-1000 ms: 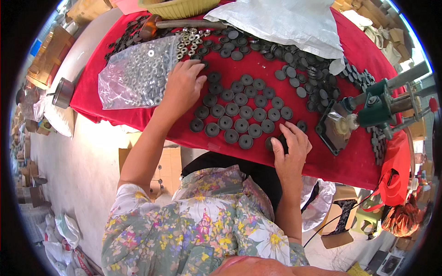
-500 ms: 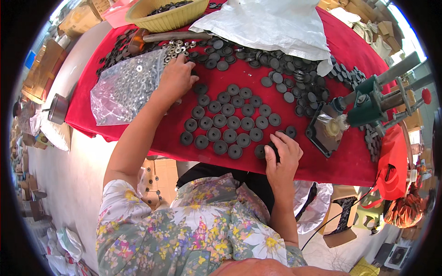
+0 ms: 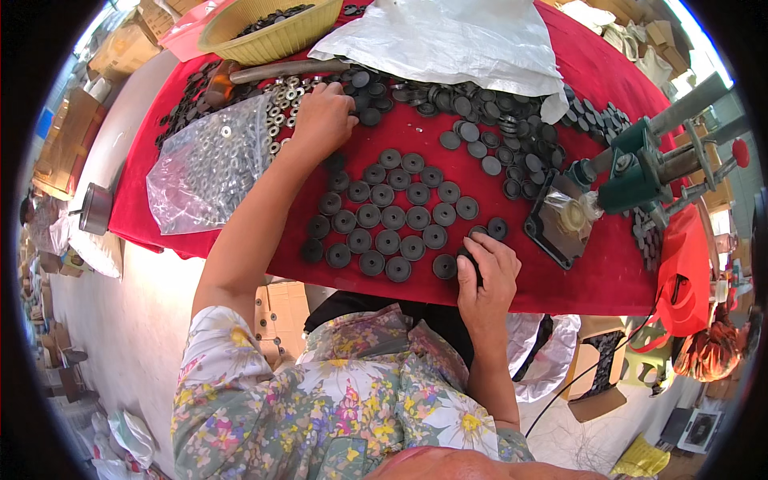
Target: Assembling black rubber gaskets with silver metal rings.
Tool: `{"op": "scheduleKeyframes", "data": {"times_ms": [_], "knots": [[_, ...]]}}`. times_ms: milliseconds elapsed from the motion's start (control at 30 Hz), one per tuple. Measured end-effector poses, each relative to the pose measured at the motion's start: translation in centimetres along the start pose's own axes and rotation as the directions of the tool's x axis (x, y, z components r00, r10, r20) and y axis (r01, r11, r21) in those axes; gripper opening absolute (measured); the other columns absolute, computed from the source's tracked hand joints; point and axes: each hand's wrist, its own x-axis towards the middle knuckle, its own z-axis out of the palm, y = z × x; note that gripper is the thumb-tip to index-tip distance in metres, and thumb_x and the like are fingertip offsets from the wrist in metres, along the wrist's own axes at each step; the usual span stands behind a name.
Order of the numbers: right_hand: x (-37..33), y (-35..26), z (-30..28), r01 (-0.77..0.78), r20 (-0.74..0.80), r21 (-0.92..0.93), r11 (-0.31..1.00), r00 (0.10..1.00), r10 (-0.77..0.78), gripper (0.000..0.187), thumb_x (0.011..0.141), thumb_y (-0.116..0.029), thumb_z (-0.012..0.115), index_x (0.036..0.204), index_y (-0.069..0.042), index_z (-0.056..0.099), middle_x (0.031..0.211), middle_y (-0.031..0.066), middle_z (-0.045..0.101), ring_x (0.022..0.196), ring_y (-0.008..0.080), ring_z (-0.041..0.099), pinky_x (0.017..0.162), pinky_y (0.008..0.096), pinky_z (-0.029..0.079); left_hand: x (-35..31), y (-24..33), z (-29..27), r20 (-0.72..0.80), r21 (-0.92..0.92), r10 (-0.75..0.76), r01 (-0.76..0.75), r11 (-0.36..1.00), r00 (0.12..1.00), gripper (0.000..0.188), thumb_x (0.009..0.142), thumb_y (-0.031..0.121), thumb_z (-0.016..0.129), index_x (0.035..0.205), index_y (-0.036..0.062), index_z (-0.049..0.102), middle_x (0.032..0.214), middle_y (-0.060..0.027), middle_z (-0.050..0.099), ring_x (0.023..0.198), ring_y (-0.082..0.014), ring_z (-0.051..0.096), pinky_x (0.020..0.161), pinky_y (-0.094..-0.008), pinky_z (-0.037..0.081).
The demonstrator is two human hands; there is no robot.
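Note:
My left hand [image 3: 324, 120] reaches to the far side of the table, its fingers curled down between the pile of small metal rings [image 3: 290, 94] and a heap of flat black discs [image 3: 370, 98]. The fingertips are partly hidden, so anything in them does not show. Near the front edge, my right hand [image 3: 490, 270] is closed around a dark round piece [image 3: 470, 261], thumb on one side and fingers over it. Between my hands, black rimmed discs with a centre hole [image 3: 393, 218] lie spread in loose rows on the red cloth [image 3: 512, 288].
A clear bag of metal rings [image 3: 210, 160] lies at left. Behind it are a hammer [image 3: 280, 70] and a yellow basket [image 3: 272, 40]. A white sack [image 3: 448, 40] covers part of the far heap. A green hand press [image 3: 636, 172] with a dark base plate [image 3: 552, 240] stands at right.
My left hand has shifted right and farther away, from the metal rings toward the black discs. My right hand stays at the front with the dark round piece. The whole view has shifted slightly.

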Motion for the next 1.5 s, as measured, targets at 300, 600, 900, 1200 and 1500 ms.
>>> {"op": "scheduleKeyframes", "data": {"times_ms": [300,600,900,1200,1500], "knots": [[0.3,-0.2,-0.1,-0.011,0.010,0.036,0.999,1.000,0.011,0.026,0.082,-0.010,0.073,0.107,-0.004,0.070,0.113,0.0106,0.067,0.105,0.0286,0.061,0.092,0.0401,0.042,-4.5,1.4,-1.4,0.081,-0.456,0.207,-0.149,0.878,0.975,0.023,0.084,0.011,0.071,0.104,-0.0009,0.072,0.104,-0.0165,0.060,0.097,-0.0326,0.063,0.085,-0.0412,0.052],[0.4,-0.1,-0.2,-0.010,-0.018,0.080,0.997,1.000,0.012,0.026,0.081,-0.008,0.074,0.107,-0.003,0.070,0.112,0.0115,0.067,0.102,0.0289,0.062,0.089,0.0394,0.044,-4.2,-0.3,-1.5,0.137,-0.500,0.231,-0.134,0.856,0.963,0.030,0.079,-0.001,0.070,0.109,-0.0007,0.071,0.107,-0.0142,0.060,0.106,-0.0312,0.059,0.094,-0.0381,0.048],[0.3,-0.1,-0.1,-0.020,-0.029,0.057,0.998,0.999,0.022,0.026,0.081,-0.008,0.074,0.106,-0.003,0.070,0.110,0.0113,0.068,0.101,0.0287,0.062,0.088,0.0394,0.044,-3.6,1.2,-1.9,0.021,-0.612,0.267,-0.199,0.766,0.964,0.029,0.078,-0.002,0.069,0.108,-0.0016,0.070,0.108,-0.0138,0.061,0.103,-0.0311,0.061,0.092,-0.0372,0.049],[0.2,0.0,0.1,-0.032,-0.057,0.062,0.998,0.998,0.036,0.024,0.080,-0.008,0.074,0.104,-0.003,0.070,0.108,0.0113,0.067,0.100,0.0289,0.062,0.086,0.0396,0.043,2.6,11.2,1.4,-0.211,-0.514,0.466,-0.503,0.695,0.859,0.033,0.081,0.002,0.070,0.113,0.0017,0.069,0.121,-0.0137,0.059,0.115,-0.0322,0.056,0.099,-0.0411,0.047],[1.1,1.3,-0.9,-0.071,-0.074,0.163,0.984,0.994,0.084,0.023,0.082,-0.007,0.072,0.104,-0.002,0.069,0.108,0.0126,0.068,0.100,0.0308,0.062,0.086,0.0398,0.045,0.0,9.3,0.3,-0.042,-0.403,0.445,-0.423,0.811,0.894,0.023,0.079,0.003,0.071,0.102,0.0006,0.072,0.115,-0.0127,0.060,0.112,-0.0326,0.056,0.097,-0.0432,0.047]]}}
